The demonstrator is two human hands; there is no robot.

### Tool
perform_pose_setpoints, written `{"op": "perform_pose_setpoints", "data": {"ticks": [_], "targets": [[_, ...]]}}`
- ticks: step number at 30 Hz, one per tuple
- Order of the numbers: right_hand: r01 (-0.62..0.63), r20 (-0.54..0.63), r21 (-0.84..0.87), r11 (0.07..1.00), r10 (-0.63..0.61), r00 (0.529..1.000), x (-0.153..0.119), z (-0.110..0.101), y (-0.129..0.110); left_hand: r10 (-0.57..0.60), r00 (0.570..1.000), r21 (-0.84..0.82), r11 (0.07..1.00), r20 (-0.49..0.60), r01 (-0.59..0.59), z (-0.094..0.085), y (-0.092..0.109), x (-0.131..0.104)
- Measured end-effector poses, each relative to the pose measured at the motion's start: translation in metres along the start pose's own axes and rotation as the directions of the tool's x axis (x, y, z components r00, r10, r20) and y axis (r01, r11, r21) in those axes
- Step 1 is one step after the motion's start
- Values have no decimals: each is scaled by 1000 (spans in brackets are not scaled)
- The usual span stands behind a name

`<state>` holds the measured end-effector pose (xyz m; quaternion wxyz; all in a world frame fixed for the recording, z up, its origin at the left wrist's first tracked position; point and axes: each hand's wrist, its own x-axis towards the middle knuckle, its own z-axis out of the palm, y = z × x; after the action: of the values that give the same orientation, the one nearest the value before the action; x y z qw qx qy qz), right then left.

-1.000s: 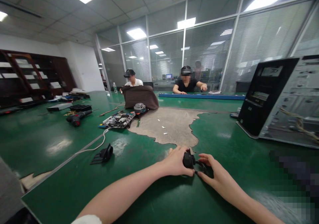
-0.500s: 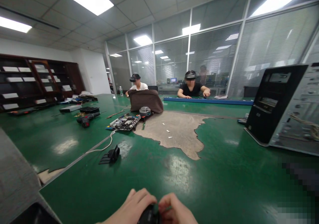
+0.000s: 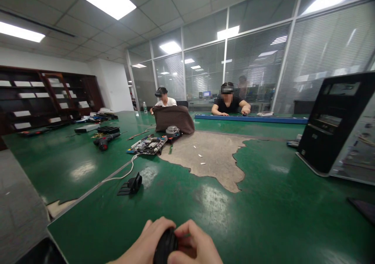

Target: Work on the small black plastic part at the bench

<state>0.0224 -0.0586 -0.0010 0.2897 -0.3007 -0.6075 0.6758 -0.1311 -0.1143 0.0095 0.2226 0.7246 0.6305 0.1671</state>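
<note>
At the bottom middle, a black rounded object is held between both my hands, low over the near part of the green table. Its far side is covered by fingers, and I cannot make out its kind. My left hand is wrapped over it from the left. From the right, my right hand pinches at its edge with thumb and fingers bent. A black plastic bracket with a round duct lies on the table beyond my left hand.
Further back are a circuit board, a cordless drill and a brown cloth-covered thing. A black computer tower stands at the right. Bare patches show in the green surface. Two people sit across the table.
My hands have shifted slightly left with the black object, which has turned and shows more of its side. The view has swung a little to the left.
</note>
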Motion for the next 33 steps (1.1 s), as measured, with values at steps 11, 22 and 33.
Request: {"op": "perform_pose_setpoints", "data": {"ticks": [11, 22, 33], "targets": [[167, -310, -241, 956, -239, 920, 0, -176, -16, 500, 857, 75, 866, -122, -495, 45, 85, 186], [141, -313, -227, 964, -209, 927, -7, -185, -8, 556, 826, 143, 828, -93, -542, 59, 82, 200], [119, -329, -198, 973, -180, 927, -6, -183, -10, 578, 811, 182, 811, -92, -557, 59, 83, 197]]}}
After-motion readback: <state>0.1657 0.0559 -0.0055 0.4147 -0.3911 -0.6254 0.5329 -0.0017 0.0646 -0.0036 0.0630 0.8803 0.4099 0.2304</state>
